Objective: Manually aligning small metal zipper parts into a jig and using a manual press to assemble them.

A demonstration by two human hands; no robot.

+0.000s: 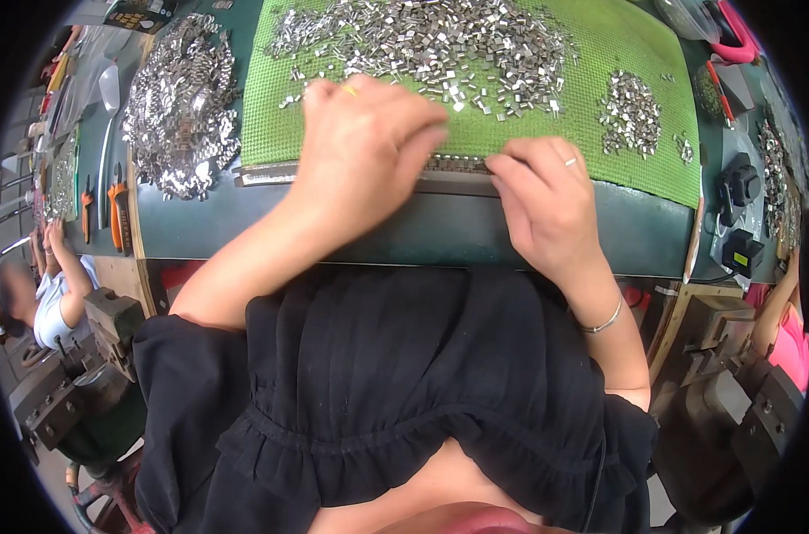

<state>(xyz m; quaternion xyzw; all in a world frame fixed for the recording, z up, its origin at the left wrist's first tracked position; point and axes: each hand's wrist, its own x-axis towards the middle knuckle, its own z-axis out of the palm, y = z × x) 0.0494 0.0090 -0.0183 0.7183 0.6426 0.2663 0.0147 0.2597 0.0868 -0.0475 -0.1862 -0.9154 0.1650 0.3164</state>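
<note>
My left hand [364, 133] is over the green mat [280, 133], slightly blurred, its fingers curled and thumb and forefinger close together. Whatever they hold is hidden. Under it and to its right runs a long, narrow metal bar [462, 182] along the mat's near edge, with a row of small metal pieces [458, 164] on its far side. My right hand [551, 196] rests at that row's right end, thumb and fingertips pinched against the bar; what lies between them is too small to make out. Beyond both hands spreads a big heap of small shiny metal pieces [458, 49].
Left of the mat lies a large pile of linked metal parts [180, 107], with orange-handled pliers [120, 214] nearby. A smaller heap of pieces [630, 111] sits on the mat's right side. Black devices [740, 191] stand at right. Other people [62, 298] work at both sides.
</note>
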